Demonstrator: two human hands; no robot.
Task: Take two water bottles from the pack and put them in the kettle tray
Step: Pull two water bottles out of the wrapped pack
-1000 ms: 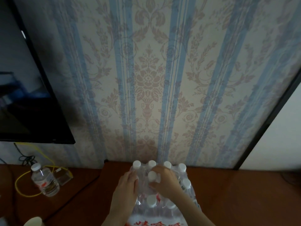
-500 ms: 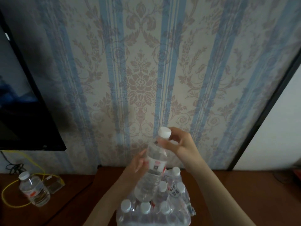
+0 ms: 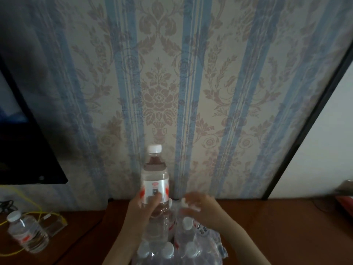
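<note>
My left hand (image 3: 142, 209) grips a clear water bottle (image 3: 155, 180) with a white cap and red-white label, held upright above the pack. The plastic-wrapped pack of bottles (image 3: 183, 247) sits on the wooden table at the bottom centre, several white caps showing. My right hand (image 3: 200, 207) is blurred, down over the far bottles of the pack, its fingers curled around a white cap there. No kettle tray is in view.
Another water bottle (image 3: 26, 234) stands on the brown table (image 3: 267, 226) at the left, beside a small clear holder (image 3: 54, 224) and a yellow cable (image 3: 34, 215). A dark TV screen (image 3: 23, 150) hangs at the left. Patterned wallpaper is straight ahead.
The bottle came out of the pack and up. My right hand let go of its cap and dropped back onto the pack; my left hand now holds the bottle alone.
</note>
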